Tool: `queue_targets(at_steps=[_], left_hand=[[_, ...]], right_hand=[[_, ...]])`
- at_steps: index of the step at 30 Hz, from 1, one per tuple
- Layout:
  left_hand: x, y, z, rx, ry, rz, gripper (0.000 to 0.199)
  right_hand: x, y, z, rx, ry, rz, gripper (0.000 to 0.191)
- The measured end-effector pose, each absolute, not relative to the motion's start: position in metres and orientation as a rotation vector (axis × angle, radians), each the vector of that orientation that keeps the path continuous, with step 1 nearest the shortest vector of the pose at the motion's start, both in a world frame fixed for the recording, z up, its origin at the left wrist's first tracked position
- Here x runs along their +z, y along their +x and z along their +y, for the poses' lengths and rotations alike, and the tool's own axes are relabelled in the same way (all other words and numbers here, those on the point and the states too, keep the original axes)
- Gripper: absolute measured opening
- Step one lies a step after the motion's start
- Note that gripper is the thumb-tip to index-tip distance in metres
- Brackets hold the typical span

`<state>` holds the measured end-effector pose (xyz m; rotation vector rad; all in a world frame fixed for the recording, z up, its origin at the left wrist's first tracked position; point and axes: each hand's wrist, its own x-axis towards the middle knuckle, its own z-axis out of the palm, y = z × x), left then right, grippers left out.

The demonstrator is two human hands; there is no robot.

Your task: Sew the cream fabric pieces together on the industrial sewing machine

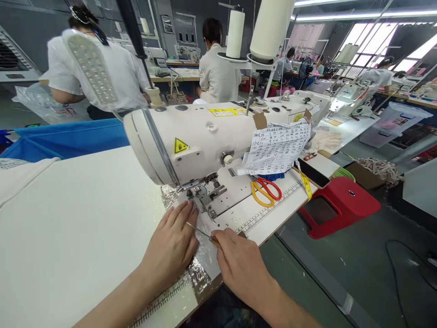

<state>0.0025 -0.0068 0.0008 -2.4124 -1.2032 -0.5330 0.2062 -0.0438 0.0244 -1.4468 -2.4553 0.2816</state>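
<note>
My right hand (pixel 241 264) grips the wooden handle of an awl (pixel 200 231), its thin metal shaft pointing left toward my other hand. My left hand (pixel 172 241) lies flat, fingers stretched toward the needle area of a white sewing machine (pixel 194 132). Beneath the hands is a pale, thin piece of material (pixel 209 255) on a shiny, clear-taped strip of the table. Whatever lies directly under my left fingertips is hidden. The presser foot area (pixel 200 193) sits just beyond them.
Red-and-yellow-handled scissors (pixel 266 192) lie right of the needle area. A handwritten paper (pixel 276 146) hangs on the machine. A yellow tape measure (pixel 305 182) and a phone (pixel 312 173) are at the table's right edge, beside a red stool (pixel 344 205). Other people sit working farther back.
</note>
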Motion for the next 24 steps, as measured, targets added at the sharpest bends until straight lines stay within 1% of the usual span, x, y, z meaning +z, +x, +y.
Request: queue_targets(at_steps=[9,15,19,24], left_hand=[[0.007,-0.001,0.003,-0.487,-2.334,-1.286,0.04],[0.006,-0.014,0.011,-0.41,-2.279,-1.28,0.043],[0.007,-0.007,0.002,-0.477,-2.332,-1.254,0.039],[0.004,0.006,-0.007,-0.547,-2.373,-1.239,0.042]], right_hand=[[0.021,0.197,-0.033,0.389,-1.373,-2.379,0.032],[0.017,0.195,-0.038,0.598,-1.312,-2.18,0.025],[0.017,0.196,-0.046,0.624,-1.334,-2.181,0.025],[0.021,0.203,-0.052,0.613,-1.317,-2.216,0.025]])
